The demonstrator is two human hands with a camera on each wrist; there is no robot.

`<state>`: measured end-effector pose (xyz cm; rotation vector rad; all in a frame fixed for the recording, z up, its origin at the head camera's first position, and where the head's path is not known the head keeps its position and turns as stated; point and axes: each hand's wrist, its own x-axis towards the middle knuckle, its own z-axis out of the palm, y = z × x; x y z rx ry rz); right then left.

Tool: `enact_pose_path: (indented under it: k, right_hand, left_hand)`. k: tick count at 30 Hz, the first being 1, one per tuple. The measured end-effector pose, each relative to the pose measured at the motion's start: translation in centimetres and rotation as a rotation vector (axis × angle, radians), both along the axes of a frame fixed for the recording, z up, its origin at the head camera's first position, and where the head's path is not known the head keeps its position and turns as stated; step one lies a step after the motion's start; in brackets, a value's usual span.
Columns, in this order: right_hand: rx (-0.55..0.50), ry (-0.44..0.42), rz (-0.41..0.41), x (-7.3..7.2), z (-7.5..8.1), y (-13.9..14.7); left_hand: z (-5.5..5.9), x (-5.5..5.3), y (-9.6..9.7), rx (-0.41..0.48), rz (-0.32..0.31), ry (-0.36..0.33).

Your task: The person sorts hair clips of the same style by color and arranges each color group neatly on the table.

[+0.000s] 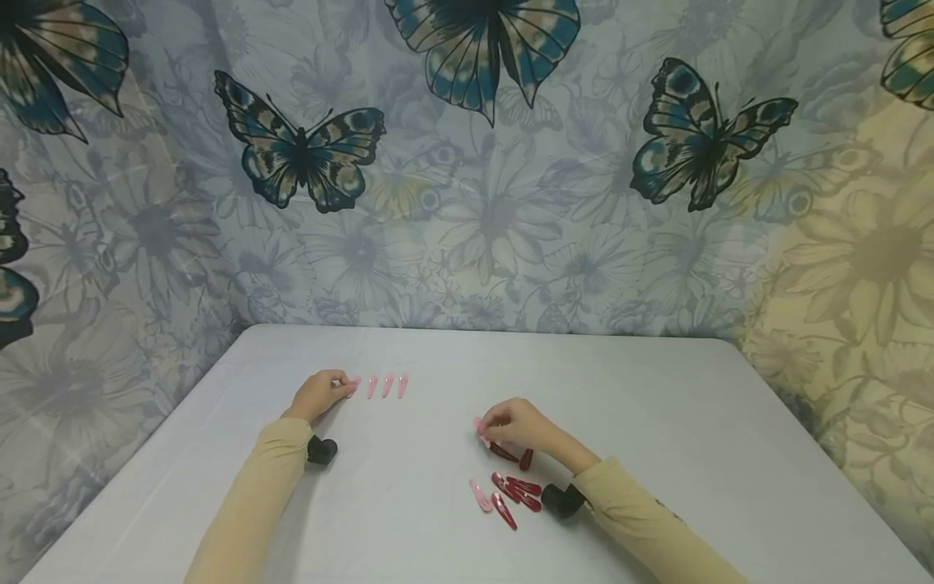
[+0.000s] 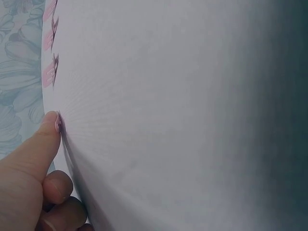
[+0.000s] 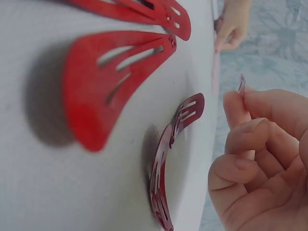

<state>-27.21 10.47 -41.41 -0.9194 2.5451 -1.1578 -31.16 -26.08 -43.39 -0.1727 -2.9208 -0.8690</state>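
Observation:
At the left end of a short row of pink snap hair clips [image 1: 387, 386], my left hand [image 1: 319, 394] pinches another pink hair clip [image 1: 354, 386]. In the left wrist view the thumb lies against that clip's edge, at the white table. My right hand [image 1: 520, 425] pinches a pink hair clip [image 3: 241, 84] between thumb and forefinger, its tip showing above them. Two dark red hair clips [image 1: 503, 452] lie just below the right hand. Nearer me are several red hair clips [image 1: 503, 511] in a loose pile, with one pink hair clip [image 1: 479, 495] at their left.
The white table [image 1: 409, 470] reaches back to a wall cloth [image 1: 496, 268] printed with butterflies and flowers. A black wrist camera [image 1: 563, 500] on the right arm hangs close beside the red pile; another [image 1: 322, 450] sits at the left wrist.

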Motion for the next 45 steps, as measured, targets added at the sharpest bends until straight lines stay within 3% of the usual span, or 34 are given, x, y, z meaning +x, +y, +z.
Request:
enact_pose_path:
  k: [11,17,25,34,45]
  right_hand:
    - [-0.102,-0.134,-0.049,-0.5,0.7,-0.6]
    - [-0.137,-0.182,-0.119,-1.3,1.0,-1.7]
    - [-0.274,-0.278,-0.21,-2.0,0.7,-4.0]
    - [-0.261,-0.266,-0.253,-3.0,0.6,-7.0]
    - [-0.21,-0.212,-0.324,-5.1,0.6,-8.8]
  left_hand:
    - [-0.4,-0.3,-0.1,0.002,-0.009,0.025]
    - [0.0,-0.1,0.0,0.003,-0.006,0.029]
    - [0.2,0.0,0.1,-0.009,-0.006,0.015]
    - [-0.4,-0.1,-0.3,0.018,-0.01,0.005]
    - [-0.2,-0.2,-0.4,0.01,-0.005,0.013]
